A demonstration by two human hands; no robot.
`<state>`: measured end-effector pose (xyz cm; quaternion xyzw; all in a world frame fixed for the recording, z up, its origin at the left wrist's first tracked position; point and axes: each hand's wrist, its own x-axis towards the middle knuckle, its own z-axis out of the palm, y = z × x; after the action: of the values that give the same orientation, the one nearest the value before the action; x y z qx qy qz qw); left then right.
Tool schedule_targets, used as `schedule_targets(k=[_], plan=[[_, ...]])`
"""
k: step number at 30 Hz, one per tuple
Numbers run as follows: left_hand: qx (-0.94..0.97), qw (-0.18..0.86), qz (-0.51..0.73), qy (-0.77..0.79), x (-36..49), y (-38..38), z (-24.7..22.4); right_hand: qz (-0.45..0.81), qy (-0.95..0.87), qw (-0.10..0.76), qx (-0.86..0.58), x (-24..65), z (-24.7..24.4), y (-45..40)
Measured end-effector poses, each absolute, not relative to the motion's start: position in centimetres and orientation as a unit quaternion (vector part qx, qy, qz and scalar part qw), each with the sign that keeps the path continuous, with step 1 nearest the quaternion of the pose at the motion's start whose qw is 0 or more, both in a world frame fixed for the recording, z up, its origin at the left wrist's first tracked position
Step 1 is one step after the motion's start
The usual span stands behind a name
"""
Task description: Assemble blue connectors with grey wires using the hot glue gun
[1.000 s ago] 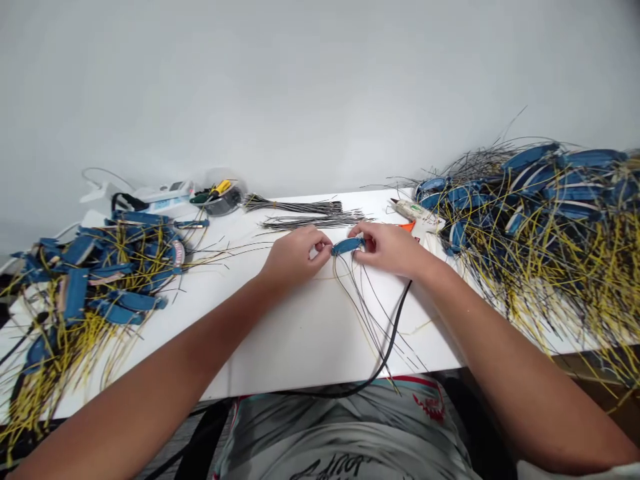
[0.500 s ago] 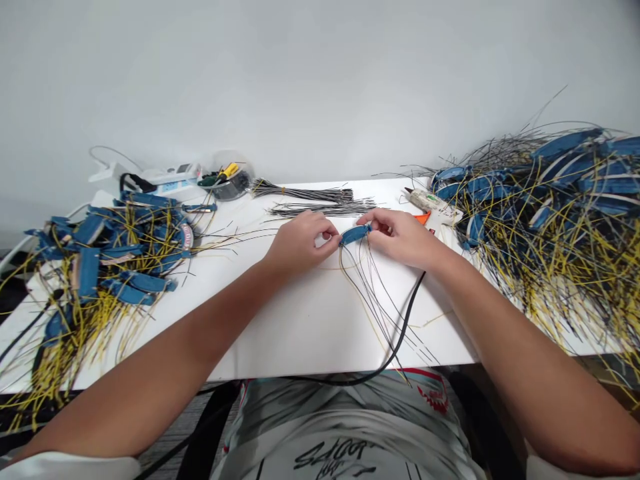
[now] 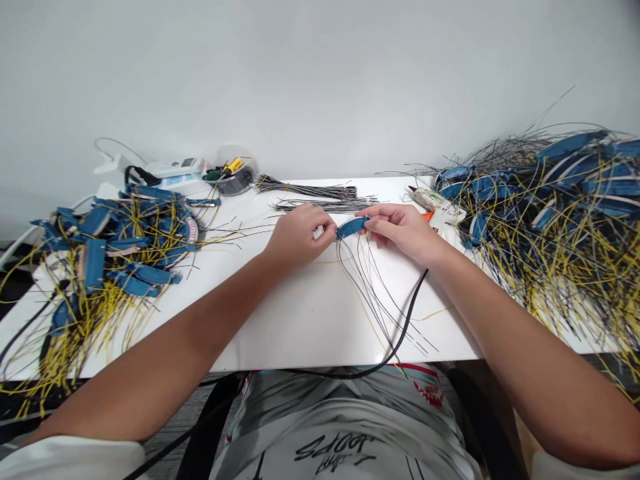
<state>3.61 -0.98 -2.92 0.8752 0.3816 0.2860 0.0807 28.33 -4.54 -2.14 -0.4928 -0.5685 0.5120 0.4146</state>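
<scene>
Between my two hands, just above the white table [image 3: 295,320], is a small curved blue piece [image 3: 351,227] with thin black and yellow wires [image 3: 367,287] trailing from it toward the table's front edge. My left hand [image 3: 303,233] pinches its left end, thumb and fingertips together. At the opposite end, my right hand [image 3: 400,230] grips the piece between thumb and fingers. The fingertips hide both ends of it, and I cannot make out how the wires join there.
Left lies a pile of blue pieces [image 3: 93,263] with yellow wires; a larger heap [image 3: 570,170] fills the right. Black wire bundles [image 3: 310,190] lie at the back, near a round container [image 3: 240,180]. A glue gun [image 3: 435,203] sits behind my right hand, its black cord [image 3: 407,320] crossing the table.
The fingers of my right hand have shifted and straightened somewhat along the blue piece. My left hand stays at its end. The whole view has moved slightly.
</scene>
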Motion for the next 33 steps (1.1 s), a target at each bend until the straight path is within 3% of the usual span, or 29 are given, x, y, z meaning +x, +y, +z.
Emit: schedule_targets(k=[33], plan=[[0.892, 0.055, 0.312, 0.322, 3.26, -0.38, -2.93, 0.515, -0.556, 0.459, -0.465, 28.23, -2.47, -4.44]])
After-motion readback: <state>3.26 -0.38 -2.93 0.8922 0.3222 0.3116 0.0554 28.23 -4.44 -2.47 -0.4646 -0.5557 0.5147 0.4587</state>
